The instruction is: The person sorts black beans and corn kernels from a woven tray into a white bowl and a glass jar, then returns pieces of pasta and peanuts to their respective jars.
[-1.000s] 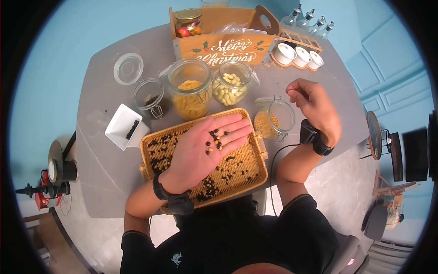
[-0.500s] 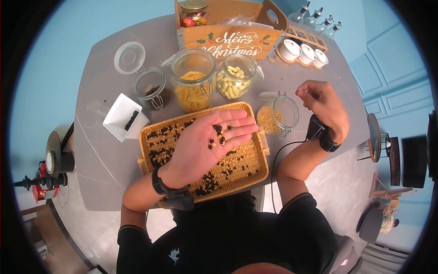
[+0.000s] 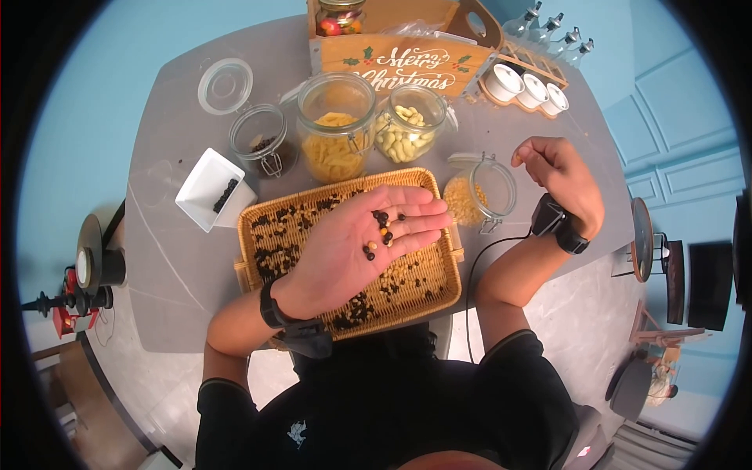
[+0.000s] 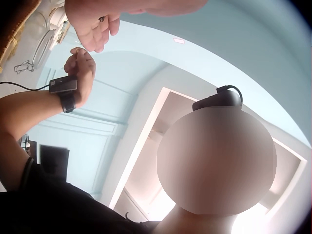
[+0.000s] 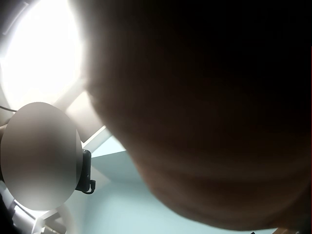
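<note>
Read "Merry Christmas" in white script (image 3: pixel 415 63).
Stood in two lines on the wooden crate (image 3: pixel 333 59); also saw a pale emblem (image 3: pixel 297 433) on the black shirt (image 3: pixel 392 399), too small to make out.

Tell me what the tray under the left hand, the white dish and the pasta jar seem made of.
Tray: wicker or imitation, satin tan; woven strands show. White dish: plastic or ceramic; its smooth, uniform surface fits either. Pasta jar: probably glass, clear and glossy, with highlights.
</note>
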The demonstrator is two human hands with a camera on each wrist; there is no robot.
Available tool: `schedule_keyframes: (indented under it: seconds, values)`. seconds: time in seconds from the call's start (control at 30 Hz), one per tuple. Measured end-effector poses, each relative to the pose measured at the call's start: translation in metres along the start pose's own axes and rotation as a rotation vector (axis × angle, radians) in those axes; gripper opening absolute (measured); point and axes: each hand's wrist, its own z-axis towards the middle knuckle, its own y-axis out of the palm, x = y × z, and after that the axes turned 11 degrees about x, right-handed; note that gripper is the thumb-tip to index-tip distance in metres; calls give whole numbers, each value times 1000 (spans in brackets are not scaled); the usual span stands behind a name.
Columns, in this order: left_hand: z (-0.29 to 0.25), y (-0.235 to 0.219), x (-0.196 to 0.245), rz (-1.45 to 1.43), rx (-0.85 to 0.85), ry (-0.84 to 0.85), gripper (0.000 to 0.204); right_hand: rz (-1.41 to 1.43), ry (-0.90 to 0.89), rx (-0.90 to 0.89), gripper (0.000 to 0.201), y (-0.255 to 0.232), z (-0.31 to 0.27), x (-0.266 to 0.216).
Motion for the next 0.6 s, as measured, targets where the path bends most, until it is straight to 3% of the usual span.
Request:
schedule_keyframes:
  seconds: [0.17,0.6]
  values:
    - [-2,1,-1,-18,1,-32,49,34,37,-1,28,0,0,-4]
    - [-1,3,-1,-15,16,-17,48,-250,193,149,24,1,6,-13]
